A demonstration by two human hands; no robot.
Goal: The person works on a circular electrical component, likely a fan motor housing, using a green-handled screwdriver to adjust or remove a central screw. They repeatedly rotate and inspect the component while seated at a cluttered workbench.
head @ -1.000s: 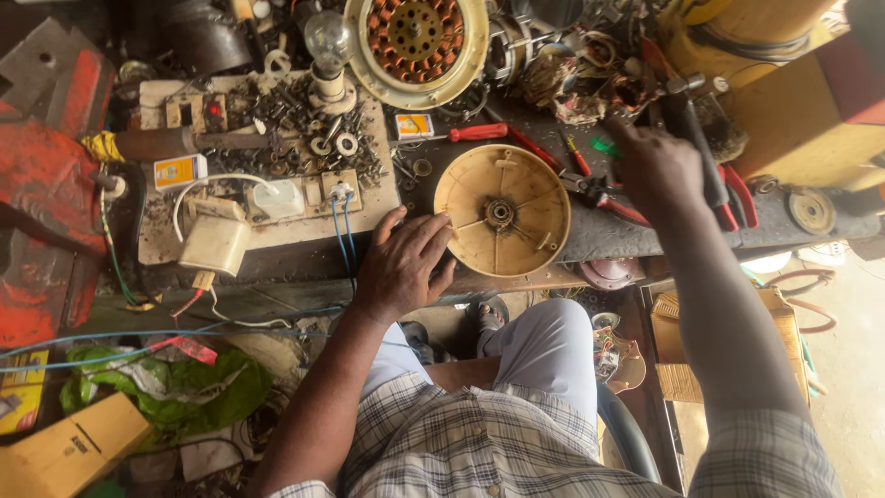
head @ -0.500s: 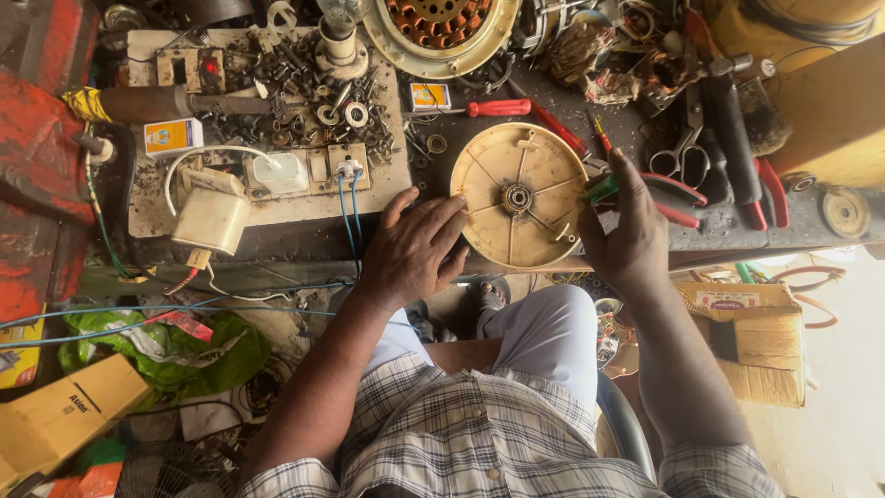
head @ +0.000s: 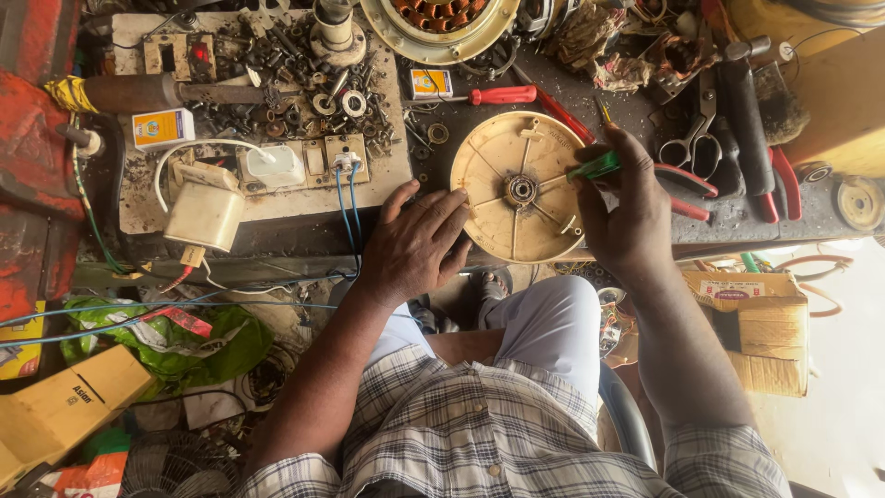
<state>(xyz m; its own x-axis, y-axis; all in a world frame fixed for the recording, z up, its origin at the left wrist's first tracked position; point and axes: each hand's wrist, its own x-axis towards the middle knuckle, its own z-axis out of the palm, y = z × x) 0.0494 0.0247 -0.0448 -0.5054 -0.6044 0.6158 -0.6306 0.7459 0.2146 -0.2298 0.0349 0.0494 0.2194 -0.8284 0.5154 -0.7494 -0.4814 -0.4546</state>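
A round cream motor cover (head: 516,198) with ribs and a central bearing lies on the bench edge in front of me. My left hand (head: 415,244) rests flat on its left rim, fingers spread. My right hand (head: 627,207) grips a green-handled tool (head: 595,166) at the cover's right side, its tip hidden by my fingers. A red-handled screwdriver (head: 498,95) lies just beyond the cover.
A board (head: 267,120) strewn with nuts, washers and switches sits left, with a cream box (head: 205,214) and blue wires (head: 348,207). A wound stator (head: 442,23) lies at the top. Scissors (head: 691,148) and red-handled pliers (head: 784,180) are right. Cardboard boxes (head: 756,323) and a green bag (head: 184,337) are below.
My right hand came back from the tools at the far right and now holds a green-handled tool at the cover's right rim. My left hand stayed on the cover's left side.
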